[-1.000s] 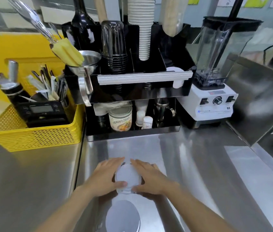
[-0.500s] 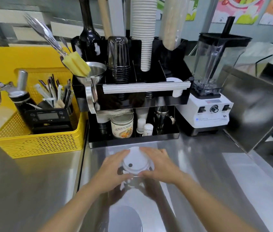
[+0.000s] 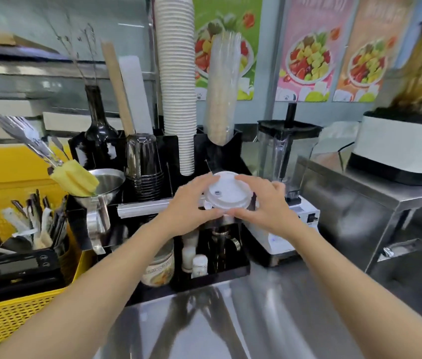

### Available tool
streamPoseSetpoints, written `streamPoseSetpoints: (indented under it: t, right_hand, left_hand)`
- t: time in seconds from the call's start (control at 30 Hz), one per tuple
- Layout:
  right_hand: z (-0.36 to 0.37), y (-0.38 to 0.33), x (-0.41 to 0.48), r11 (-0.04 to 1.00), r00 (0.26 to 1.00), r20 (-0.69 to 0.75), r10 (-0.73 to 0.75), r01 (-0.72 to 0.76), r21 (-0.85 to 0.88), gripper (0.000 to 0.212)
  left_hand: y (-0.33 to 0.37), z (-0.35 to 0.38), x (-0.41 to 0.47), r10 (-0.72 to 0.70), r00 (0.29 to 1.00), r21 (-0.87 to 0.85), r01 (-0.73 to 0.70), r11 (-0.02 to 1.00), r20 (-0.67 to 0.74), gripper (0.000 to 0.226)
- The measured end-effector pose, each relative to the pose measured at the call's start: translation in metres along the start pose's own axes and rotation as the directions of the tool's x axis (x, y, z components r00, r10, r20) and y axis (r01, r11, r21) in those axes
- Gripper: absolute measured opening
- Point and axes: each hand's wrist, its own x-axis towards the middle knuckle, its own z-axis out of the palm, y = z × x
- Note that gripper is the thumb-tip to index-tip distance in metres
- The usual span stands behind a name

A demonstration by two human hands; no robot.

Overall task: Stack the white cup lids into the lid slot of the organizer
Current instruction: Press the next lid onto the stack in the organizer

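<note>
Both hands, left (image 3: 189, 203) and right (image 3: 264, 203), grasp a small stack of lids (image 3: 226, 193) between them, raised in front of the organizer's (image 3: 230, 154) right end.

Fingers press the stack's rim from 2 sides, probably to keep the lids aligned and level for lowering into a slot; the top lid faces up, its sip hole visible. How many lids are in the stack is hard to tell. The lid slot itself is hidden behind the hands, so I cannot say the stack has reached it. Organizer bays hold dark clear cups (image 3: 144, 161), a tall column of white cups (image 3: 177, 81) and a sleeved cup stack (image 3: 221, 92). A yellow basket (image 3: 10, 314) at left holds a scale (image 3: 15, 268) and utensils.
</note>
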Motion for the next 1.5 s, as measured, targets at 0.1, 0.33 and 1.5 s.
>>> streamPoseSetpoints:
  t: [0.1,0.33,1.5]
  right_hand:
    - [-0.012,0.013,0.023,0.998,0.999,0.002,0.051,-0.051,-0.03,0.068]
    - [-0.011,0.044,0.07,0.991,0.99,0.113,0.084,-0.07,-0.117,0.068]
    - [0.057,0.033,-0.015,0.996,0.986,0.148,-0.082,0.085,-0.015,0.078]
  left_hand:
    - [0.001,0.002,0.033,-0.008,1.0,0.048,0.008,0.999,-0.011,0.065]
    - [-0.015,0.008,0.087,-0.027,0.998,0.262,0.011,0.965,0.055,0.057]
    - [-0.051,0.02,-0.047,0.087,0.996,0.476,-0.083,0.876,0.013,0.062]
